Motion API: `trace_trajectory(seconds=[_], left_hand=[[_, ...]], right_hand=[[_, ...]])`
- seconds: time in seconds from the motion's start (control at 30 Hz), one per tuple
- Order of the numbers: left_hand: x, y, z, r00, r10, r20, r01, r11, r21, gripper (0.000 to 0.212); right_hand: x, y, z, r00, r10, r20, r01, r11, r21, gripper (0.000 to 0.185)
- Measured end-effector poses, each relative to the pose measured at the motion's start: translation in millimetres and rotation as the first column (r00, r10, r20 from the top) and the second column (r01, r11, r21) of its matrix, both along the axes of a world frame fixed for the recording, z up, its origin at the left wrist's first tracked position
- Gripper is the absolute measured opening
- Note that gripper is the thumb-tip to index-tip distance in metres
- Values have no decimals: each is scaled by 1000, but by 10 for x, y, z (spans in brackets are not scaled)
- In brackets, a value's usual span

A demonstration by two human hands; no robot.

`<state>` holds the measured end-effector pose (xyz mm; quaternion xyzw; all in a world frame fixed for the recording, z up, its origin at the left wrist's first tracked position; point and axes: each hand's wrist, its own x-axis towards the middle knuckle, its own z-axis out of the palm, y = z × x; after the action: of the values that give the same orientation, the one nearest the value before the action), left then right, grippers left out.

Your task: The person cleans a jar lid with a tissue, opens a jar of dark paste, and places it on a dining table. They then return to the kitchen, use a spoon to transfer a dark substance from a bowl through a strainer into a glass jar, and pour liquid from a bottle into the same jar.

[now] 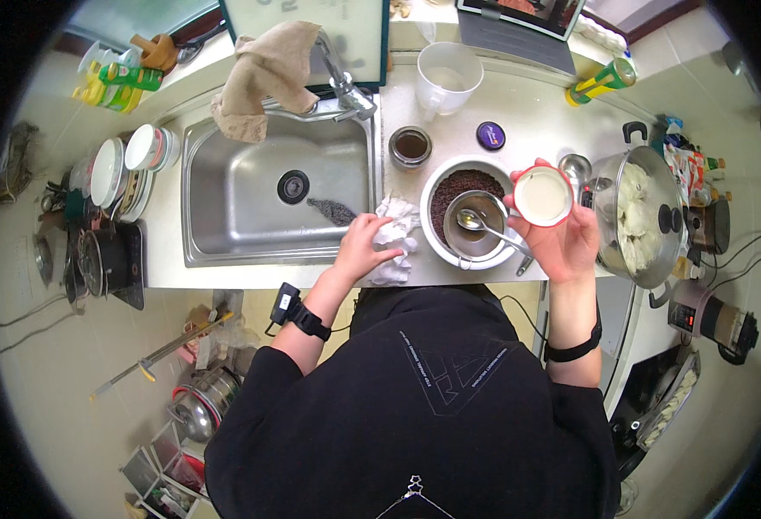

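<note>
My right hand holds up a round jar lid, its pale inner side and red rim facing the camera. My left hand is empty, fingers apart, beside crumpled white paper towels on the counter. Between my hands stands a white bowl of dark reddish-brown grains. A metal strainer rests in it, with a metal spoon lying across. Behind the bowl are an uncovered glass jar with dark brown contents and a purple lid lying flat.
A steel sink lies left, with a cloth over its faucet. A plastic measuring jug stands behind the jar. On the right are a ladle and a large lidded pot. Stacked bowls stand far left.
</note>
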<state>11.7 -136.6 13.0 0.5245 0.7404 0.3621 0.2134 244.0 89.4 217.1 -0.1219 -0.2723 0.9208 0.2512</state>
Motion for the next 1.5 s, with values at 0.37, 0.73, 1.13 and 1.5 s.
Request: trace_trajectory(seconds=[0.37, 0.73, 1.13, 1.5], left_hand=[[136, -263, 704, 582, 146, 800, -325, 944, 64, 17], [338, -93, 952, 755, 385, 531, -459, 888, 10, 19], [254, -467, 950, 386, 172, 906, -659, 739, 140, 26], [406, -167, 1236, 868, 296, 397, -418, 869, 265, 34]], right_hand=[[-422, -551, -473, 948, 279, 152, -240, 942, -235, 53], [-825, -1211, -828, 895, 309, 321, -337, 941, 34, 47], [-1035, -1194, -732, 930, 317, 185, -286, 942, -178, 51], [-1239, -1481, -718, 864, 294, 408, -228, 952, -203, 58]])
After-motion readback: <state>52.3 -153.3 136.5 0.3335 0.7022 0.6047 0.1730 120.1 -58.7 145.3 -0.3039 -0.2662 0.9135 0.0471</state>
